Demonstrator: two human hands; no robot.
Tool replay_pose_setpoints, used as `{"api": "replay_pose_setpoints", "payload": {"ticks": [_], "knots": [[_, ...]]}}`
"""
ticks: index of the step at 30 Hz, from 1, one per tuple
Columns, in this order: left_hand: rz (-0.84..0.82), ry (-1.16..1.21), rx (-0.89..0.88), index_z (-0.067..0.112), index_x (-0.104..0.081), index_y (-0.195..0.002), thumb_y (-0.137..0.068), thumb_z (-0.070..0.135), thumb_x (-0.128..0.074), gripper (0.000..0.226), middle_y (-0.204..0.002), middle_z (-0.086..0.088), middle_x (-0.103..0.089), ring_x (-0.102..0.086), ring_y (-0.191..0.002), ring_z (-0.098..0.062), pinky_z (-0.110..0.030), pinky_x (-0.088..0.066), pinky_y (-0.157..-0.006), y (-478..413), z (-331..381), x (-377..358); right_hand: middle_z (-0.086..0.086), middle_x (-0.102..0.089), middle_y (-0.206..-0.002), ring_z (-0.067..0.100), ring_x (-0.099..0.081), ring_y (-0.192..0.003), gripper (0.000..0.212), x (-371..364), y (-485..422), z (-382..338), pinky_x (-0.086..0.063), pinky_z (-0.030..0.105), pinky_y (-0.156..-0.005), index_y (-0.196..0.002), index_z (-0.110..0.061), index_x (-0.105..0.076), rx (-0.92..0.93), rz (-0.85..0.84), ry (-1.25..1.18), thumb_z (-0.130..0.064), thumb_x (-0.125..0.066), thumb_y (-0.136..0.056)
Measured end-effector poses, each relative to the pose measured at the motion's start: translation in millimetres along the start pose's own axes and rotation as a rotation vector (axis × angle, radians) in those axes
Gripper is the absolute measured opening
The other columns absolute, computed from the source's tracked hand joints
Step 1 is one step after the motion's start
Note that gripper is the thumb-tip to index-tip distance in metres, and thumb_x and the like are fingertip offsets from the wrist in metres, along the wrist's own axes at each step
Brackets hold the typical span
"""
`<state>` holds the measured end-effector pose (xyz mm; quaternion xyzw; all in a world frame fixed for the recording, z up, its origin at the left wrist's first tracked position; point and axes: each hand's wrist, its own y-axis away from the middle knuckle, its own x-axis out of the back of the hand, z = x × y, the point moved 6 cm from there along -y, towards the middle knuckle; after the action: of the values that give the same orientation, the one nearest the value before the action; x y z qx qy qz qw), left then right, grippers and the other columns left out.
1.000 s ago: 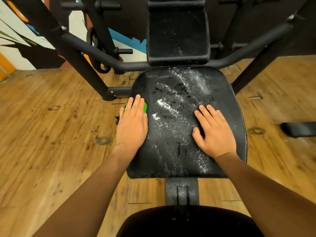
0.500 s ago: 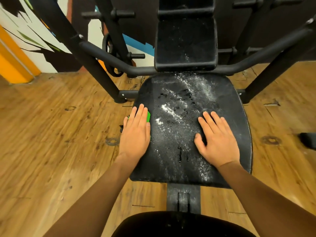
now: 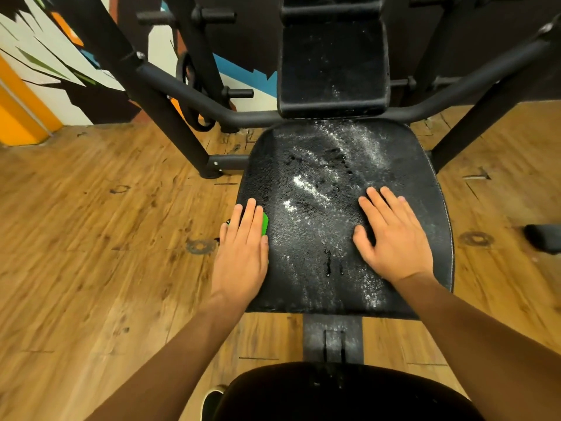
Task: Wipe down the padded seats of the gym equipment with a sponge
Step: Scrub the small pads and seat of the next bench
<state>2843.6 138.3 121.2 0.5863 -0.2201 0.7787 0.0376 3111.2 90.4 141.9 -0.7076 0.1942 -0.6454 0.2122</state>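
Both grips wide: L hand (image 3: pixel 241 256) flat on green sponge (image 3: pixel 265 223), R hand (image 3: pixel 391 238) on white-streaked blk seat (image 3: pixel 318 165).

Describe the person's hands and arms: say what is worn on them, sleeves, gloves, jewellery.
The left hand and the right hand are bare: no gloves, and no rings that show. Neither wrist carries a watch or band. The left forearm and right forearm are uncovered to the picture's edge; no sleeve is in view.
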Motion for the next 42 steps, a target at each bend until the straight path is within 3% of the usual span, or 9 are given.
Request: {"api": "replay_pose_setpoints", "payload": {"ticks": [5, 13, 17, 22, 29, 42], "knots": [[0.021, 0.006, 0.05, 0.014, -0.023, -0.16, -0.108, 0.027, -0.031, 0.054, -0.169, -0.001, -0.014, -0.007, -0.156, -0.022, -0.051, -0.02, -0.124, -27, 4, 5, 0.012, -0.046, -0.156, 0.031, -0.033, -0.15, 0.055, -1, -1, 1, -0.019, 0.046, -0.126, -0.146, -0.007, -0.053, 0.0, -0.017, 0.01, -0.035, -0.048, -0.099], [0.016, -0.04, -0.005, 0.017, -0.02, -0.161, -0.106, 0.031, -0.027, 0.057, -0.17, 0.002, -0.008, -0.001, -0.156, -0.016, -0.043, -0.01, -0.124, 41, 9, -13, 0.012, -0.046, -0.156, 0.031, -0.033, -0.15, 0.055, 0, -1, 1, -0.02, 0.046, -0.126, -0.146, -0.007, -0.053, -0.005, -0.018, 0.0, -0.036, -0.047, -0.099], [0.028, -0.087, -0.015, 0.016, -0.022, -0.161, -0.106, 0.032, -0.026, 0.057, -0.17, 0.002, -0.01, -0.002, -0.156, -0.016, -0.045, -0.012, -0.125, 34, 9, -12, 0.012, -0.046, -0.156, 0.03, -0.032, -0.15, 0.055, -1, 0, 1, -0.02, 0.046, -0.126, -0.146, -0.007, -0.053, -0.003, -0.018, -0.001, -0.036, -0.047, -0.099], [0.021, -0.064, 0.015, 0.017, -0.016, -0.162, -0.107, 0.033, -0.025, 0.058, -0.17, 0.002, -0.005, 0.003, -0.156, -0.014, -0.041, -0.003, -0.126, 29, 10, -11, 0.012, -0.045, -0.156, 0.03, -0.032, -0.15, 0.056, -2, 0, 2, -0.02, 0.046, -0.126, -0.147, -0.007, -0.052, -0.004, -0.033, 0.002, -0.036, -0.047, -0.099], [0.019, -0.073, -0.059, 0.012, -0.02, -0.161, -0.106, 0.034, -0.028, 0.059, -0.17, -0.003, -0.008, -0.005, -0.157, -0.02, -0.038, -0.001, -0.126, 69, 6, -21, 0.014, -0.048, -0.154, 0.033, -0.034, -0.149, 0.055, -2, 0, 2, -0.023, 0.05, -0.124, -0.144, -0.005, -0.054, 0.005, -0.023, -0.013, -0.035, -0.048, -0.098], [0.068, -0.058, 0.001, 0.01, -0.021, -0.16, -0.108, 0.027, -0.03, 0.055, -0.168, -0.007, -0.016, -0.01, -0.156, -0.023, -0.046, -0.013, -0.125, -121, 26, 12, 0.013, -0.048, -0.153, 0.032, -0.036, -0.148, 0.056, -4, 1, 2, -0.023, 0.049, -0.124, -0.143, -0.006, -0.056, 0.011, -0.019, 0.003, -0.037, -0.046, -0.097]]}}
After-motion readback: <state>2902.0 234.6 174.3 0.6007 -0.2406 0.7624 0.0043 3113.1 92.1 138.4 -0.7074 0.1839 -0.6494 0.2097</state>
